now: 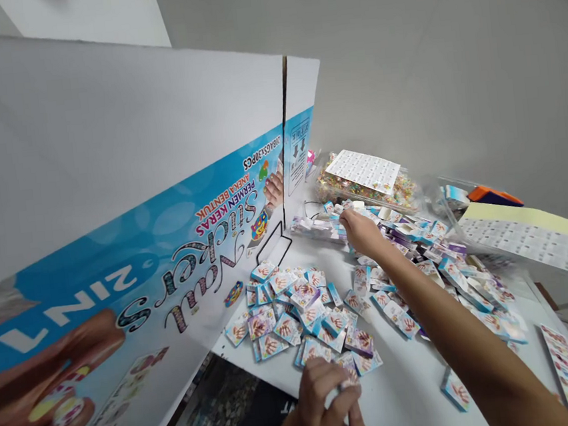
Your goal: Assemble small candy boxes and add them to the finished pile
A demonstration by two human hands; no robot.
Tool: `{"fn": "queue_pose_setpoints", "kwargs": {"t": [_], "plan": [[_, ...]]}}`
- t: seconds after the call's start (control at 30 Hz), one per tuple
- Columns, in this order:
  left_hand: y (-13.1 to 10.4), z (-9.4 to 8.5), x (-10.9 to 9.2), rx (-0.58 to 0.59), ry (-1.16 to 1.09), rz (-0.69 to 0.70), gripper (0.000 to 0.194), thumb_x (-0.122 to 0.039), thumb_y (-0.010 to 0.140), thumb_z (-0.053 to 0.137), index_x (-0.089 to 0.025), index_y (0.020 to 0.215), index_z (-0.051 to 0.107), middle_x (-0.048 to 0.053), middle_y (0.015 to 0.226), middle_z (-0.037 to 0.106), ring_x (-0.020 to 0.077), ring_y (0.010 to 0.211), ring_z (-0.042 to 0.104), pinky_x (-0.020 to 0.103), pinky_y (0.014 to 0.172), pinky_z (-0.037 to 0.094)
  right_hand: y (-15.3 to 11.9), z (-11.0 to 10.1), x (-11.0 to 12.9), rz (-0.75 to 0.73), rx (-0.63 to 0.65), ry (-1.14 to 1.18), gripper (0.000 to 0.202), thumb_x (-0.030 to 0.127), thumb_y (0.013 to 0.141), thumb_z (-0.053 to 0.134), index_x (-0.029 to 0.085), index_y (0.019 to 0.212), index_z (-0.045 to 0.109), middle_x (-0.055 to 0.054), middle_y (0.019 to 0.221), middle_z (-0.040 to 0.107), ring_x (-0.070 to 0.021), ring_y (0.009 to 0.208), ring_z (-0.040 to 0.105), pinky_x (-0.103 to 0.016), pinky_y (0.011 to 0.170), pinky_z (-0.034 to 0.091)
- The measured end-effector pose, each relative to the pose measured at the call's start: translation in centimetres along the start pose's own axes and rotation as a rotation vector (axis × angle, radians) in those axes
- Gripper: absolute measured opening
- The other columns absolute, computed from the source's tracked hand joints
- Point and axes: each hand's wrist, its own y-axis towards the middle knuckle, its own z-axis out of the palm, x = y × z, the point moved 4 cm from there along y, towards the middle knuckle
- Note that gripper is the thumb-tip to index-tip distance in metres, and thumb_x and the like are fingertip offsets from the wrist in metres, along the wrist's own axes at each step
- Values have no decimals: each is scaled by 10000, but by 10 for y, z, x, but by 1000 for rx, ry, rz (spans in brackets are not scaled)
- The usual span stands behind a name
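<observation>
My left hand [326,396] is at the table's near edge with its fingers curled round a small printed box [348,367], partly covered by the fingers. Just beyond it lies a heap of small blue-and-white boxes [287,326], some with purple parts, printed with a hand picture. My right hand [362,231] reaches across the table to the far pile of small boxes [411,227], several of which have raised flaps. Its fingers are closed at the pile's left end, and what they pinch, if anything, is hidden.
A large printed carton [162,204] stands along the left. At the back, a clear tub of colourful pieces [326,185] has a printed sheet [365,168] on top. Another sheet [522,233] lies at the right, near an orange-and-navy object [494,195]. One box [454,389] lies apart.
</observation>
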Motion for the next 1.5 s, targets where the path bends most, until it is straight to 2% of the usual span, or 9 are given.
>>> {"fn": "queue_pose_setpoints", "kwargs": {"t": [0.17, 0.33, 0.57, 0.7, 0.87, 1.0, 1.17, 1.3, 1.5], "plan": [[52, -19, 25, -27, 55, 18, 264, -32, 796, 529, -116, 1027, 627, 132, 1039, 569, 243, 968, 598, 402, 816, 559, 11, -16, 2, -8, -15, -55, 214, 156, 1007, 418, 161, 955, 626, -152, 982, 712, -256, 864, 615, -318, 714, 342], [57, -17, 31, -23, 32, -26, 278, -7, 785, 525, -117, 1022, 618, 126, 998, 594, 235, 934, 594, 392, 790, 534, 20, -33, 1, -32, -32, -66, 219, 120, 985, 438, 157, 943, 650, -140, 982, 725, -247, 872, 620, -319, 750, 366], [-15, 45, -13, 295, -155, 143, 111, -107, 810, 499, -161, 874, 572, 34, 676, 584, 179, 621, 537, 331, 589, 412, 23, -70, -6, -52, -94, -29, 225, 138, 975, 424, 152, 932, 644, -138, 948, 714, -243, 831, 600, -318, 726, 375], [-65, 80, -24, 555, 8, 123, 173, -310, 861, 611, -173, 968, 611, 91, 1003, 694, 232, 903, 631, 363, 802, 487, 10, -104, -1, -81, -141, 3, 210, 139, 960, 418, 171, 894, 615, -116, 916, 694, -234, 839, 590, -312, 740, 383], [-78, 89, -21, 763, 149, 23, 313, -411, 922, 608, -185, 1139, 608, 90, 1272, 657, 263, 1140, 578, 399, 1008, 417, -16, -160, 8, -150, -285, 107, 173, 146, 930, 434, 196, 841, 574, -83, 873, 666, -216, 811, 565, -310, 737, 391], [-75, 91, -20, 745, 173, -14, 262, -355, 915, 608, -188, 1116, 623, 91, 1252, 669, 274, 1122, 583, 427, 1005, 411, -41, -205, 11, -196, -368, 159, 150, 152, 933, 466, 201, 842, 575, -44, 812, 641, -182, 743, 534, -295, 708, 383], [-76, 91, -22, 702, 131, -16, 204, -250, 890, 592, -172, 1073, 636, 108, 1183, 688, 292, 1123, 595, 458, 1001, 439, -88, -245, 15, -206, -312, 153, 152, 146, 952, 479, 202, 860, 586, -37, 801, 652, -174, 734, 558, -300, 701, 405], [-71, 89, -23, 692, 102, -47, 154, -183, 890, 548, -161, 1016, 635, 118, 1131, 695, 296, 1073, 616, 469, 963, 490, -130, -254, 18, -163, -233, 142, 159, 142, 951, 477, 208, 849, 580, -26, 770, 650, -165, 700, 567, -296, 681, 416], [-60, 80, -22, 604, -14, -40, 192, -122, 872, 529, -165, 1041, 609, 120, 1078, 690, 301, 1034, 639, 484, 914, 539, -191, -241, 22, -89, -117, 134, 183, 158, 963, 421, 219, 834, 536, -18, 757, 612, -156, 681, 542, -286, 655, 420]]}}
